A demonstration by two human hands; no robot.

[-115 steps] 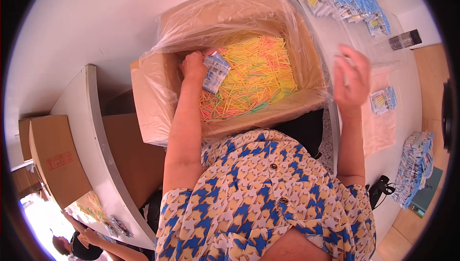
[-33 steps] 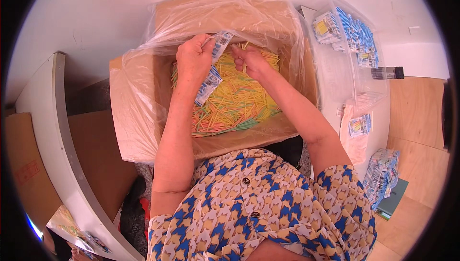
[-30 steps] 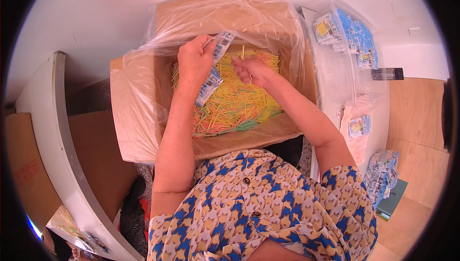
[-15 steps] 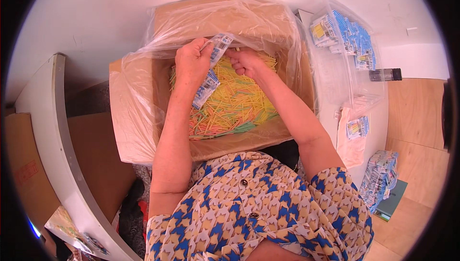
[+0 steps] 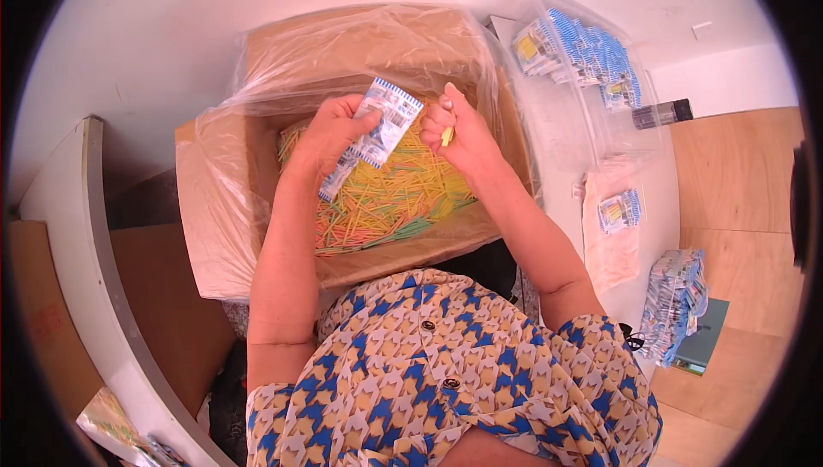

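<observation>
My left hand pinches a small clear plastic packet with blue striped ends, holding it tilted above an open carton. A second packet like it shows just below that hand; whether the hand grips it too I cannot tell. My right hand is closed to the right of the packet, with short yellow sticks poking out of its fist. Beneath both hands, loose thin sticks in yellow, orange, pink and green cover the inside of the carton.
The cardboard carton is lined with clear plastic film. To the right, a clear plastic bin holds several packets. One packet lies on a pink cloth; a bundle of packets sits nearer me. A white panel stands left.
My hands have moved apart; the right hand has drawn back from the packet. The packet has turned and shows its broad side. The whole view has shifted slightly.
</observation>
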